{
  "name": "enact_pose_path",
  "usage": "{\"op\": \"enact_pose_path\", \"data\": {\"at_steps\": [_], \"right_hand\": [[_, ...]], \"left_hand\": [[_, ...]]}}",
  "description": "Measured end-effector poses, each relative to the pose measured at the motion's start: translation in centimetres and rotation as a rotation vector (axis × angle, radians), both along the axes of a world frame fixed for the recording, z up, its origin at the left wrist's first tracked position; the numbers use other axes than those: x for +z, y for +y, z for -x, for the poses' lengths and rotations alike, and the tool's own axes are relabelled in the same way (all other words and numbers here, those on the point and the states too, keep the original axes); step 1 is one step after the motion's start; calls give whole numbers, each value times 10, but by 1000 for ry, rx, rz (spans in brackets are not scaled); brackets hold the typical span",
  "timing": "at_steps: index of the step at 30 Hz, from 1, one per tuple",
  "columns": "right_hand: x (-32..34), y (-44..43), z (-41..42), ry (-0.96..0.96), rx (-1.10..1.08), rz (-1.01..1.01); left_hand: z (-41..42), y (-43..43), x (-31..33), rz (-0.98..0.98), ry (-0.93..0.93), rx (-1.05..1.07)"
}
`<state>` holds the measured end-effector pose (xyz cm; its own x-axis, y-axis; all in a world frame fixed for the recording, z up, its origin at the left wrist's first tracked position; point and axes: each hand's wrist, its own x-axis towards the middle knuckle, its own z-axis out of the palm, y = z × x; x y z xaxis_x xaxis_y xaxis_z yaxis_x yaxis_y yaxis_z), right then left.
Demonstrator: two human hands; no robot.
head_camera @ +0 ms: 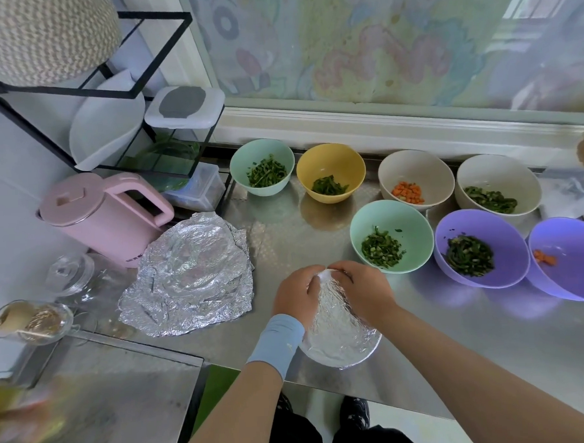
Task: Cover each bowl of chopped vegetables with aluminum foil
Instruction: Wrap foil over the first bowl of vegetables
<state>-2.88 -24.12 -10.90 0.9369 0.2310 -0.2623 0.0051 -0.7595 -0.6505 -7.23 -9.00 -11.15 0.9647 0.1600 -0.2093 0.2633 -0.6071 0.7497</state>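
Note:
A bowl wrapped in aluminum foil (339, 339) stands at the near edge of the steel counter (456, 341). My left hand (298, 293) and my right hand (362, 290) both grip the foil at the bowl's far rim, fingers curled over it. A stack of crumpled foil sheets (189, 276) lies to the left. Several uncovered bowls hold chopped vegetables: a mint bowl (261, 167), a yellow bowl (330, 172), a beige bowl with carrot (416, 179), a beige bowl with greens (498, 185), a second mint bowl (391, 235), a purple bowl (481, 248) and a purple bowl with carrot (570, 259).
A pink kettle (99, 214) stands left of the foil stack, below a black wire rack (87, 89) with plates and a container. Glass jars (34, 319) sit at the far left. A window ledge (380, 123) runs behind the bowls.

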Motion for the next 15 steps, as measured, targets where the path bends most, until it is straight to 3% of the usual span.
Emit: {"op": "enact_pose_path", "data": {"at_steps": [7,11,15], "right_hand": [[1,1,-8,70,131,13],[5,-6,1,18,-32,-13],[-2,-11,10,19,-134,-111]], "left_hand": [[5,1,0,-5,20,114],[-5,2,3,-94,59,18],[-11,-4,6,-39,80,-63]]}}
